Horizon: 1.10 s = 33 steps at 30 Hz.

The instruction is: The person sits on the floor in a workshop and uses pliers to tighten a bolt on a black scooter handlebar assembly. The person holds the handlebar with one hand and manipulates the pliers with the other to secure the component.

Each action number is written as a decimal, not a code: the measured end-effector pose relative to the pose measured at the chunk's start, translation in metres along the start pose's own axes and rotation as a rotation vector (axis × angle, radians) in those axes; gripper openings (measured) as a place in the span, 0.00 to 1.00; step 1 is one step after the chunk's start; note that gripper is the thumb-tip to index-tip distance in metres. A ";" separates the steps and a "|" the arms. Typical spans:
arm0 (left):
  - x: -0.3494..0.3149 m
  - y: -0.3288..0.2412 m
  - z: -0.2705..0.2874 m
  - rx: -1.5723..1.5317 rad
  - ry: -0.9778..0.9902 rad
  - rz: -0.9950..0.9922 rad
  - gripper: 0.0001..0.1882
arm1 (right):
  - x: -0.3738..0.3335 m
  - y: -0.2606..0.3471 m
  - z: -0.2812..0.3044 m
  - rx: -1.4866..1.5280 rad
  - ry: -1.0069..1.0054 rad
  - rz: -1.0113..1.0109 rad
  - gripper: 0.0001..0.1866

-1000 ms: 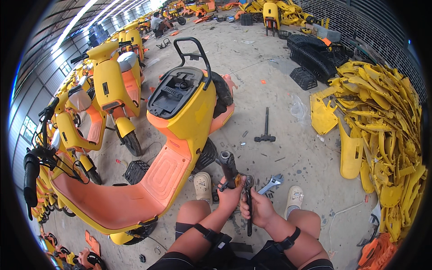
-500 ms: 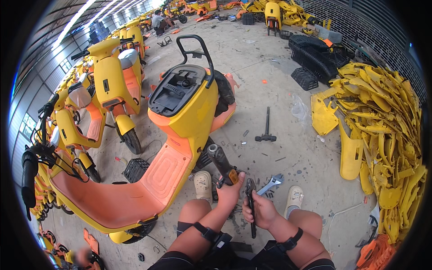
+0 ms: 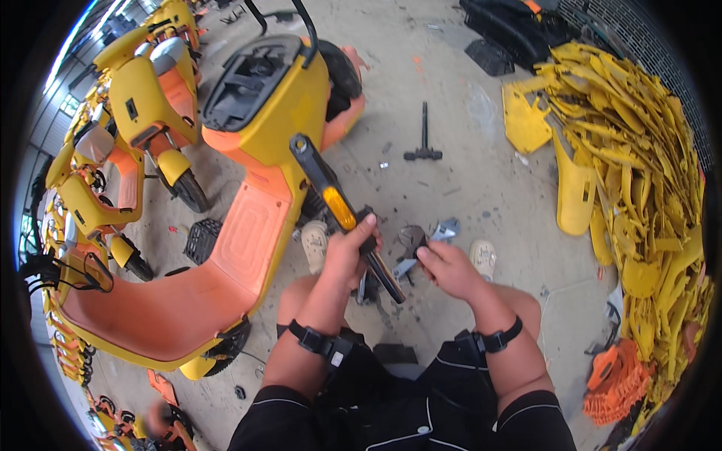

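My left hand [image 3: 347, 254] grips a long black crank arm with a flat pedal and a yellow reflector [image 3: 331, 197]. The arm slants up toward the yellow and orange scooter [image 3: 248, 188], and its lower end points down between my knees. My right hand [image 3: 449, 269] is closed on a dark plier-like tool [image 3: 411, 239] just right of the arm's lower end. A silver adjustable wrench [image 3: 445, 228] lies on the concrete next to my right shoe [image 3: 483, 257]. I am crouched, with both knees in view.
A row of yellow scooters [image 3: 135, 120] stands at the left. A large pile of yellow plastic panels [image 3: 639, 173] fills the right side. A black T-handle wrench [image 3: 423, 144] lies on the floor ahead. A black pedal-like grid [image 3: 203, 239] lies by the scooter's deck.
My left hand has lifted the crank arm and swung its pedal end up toward the scooter. My right hand has come up beside it. The view has drawn closer to my hands.
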<state>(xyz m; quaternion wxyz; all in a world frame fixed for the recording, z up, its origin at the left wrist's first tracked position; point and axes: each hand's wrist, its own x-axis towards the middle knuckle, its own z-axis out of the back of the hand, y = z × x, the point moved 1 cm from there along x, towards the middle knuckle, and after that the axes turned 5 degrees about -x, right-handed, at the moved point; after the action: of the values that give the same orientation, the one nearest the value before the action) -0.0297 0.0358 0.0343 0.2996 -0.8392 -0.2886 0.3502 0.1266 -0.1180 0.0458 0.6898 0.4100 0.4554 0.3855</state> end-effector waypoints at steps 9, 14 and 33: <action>-0.002 0.004 -0.007 -0.068 0.121 0.160 0.13 | 0.002 0.010 0.002 0.048 0.097 -0.014 0.19; 0.001 0.004 -0.012 0.018 0.112 0.209 0.13 | 0.005 0.005 0.006 0.076 0.091 0.033 0.19; 0.005 0.012 -0.009 -0.126 0.078 0.385 0.11 | 0.011 -0.006 0.007 -0.028 0.002 0.103 0.24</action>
<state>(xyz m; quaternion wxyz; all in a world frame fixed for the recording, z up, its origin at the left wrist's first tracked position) -0.0159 0.0288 0.0289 0.1850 -0.9089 -0.1322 0.3497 0.1372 -0.1122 0.0384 0.6742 0.4228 0.4290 0.4274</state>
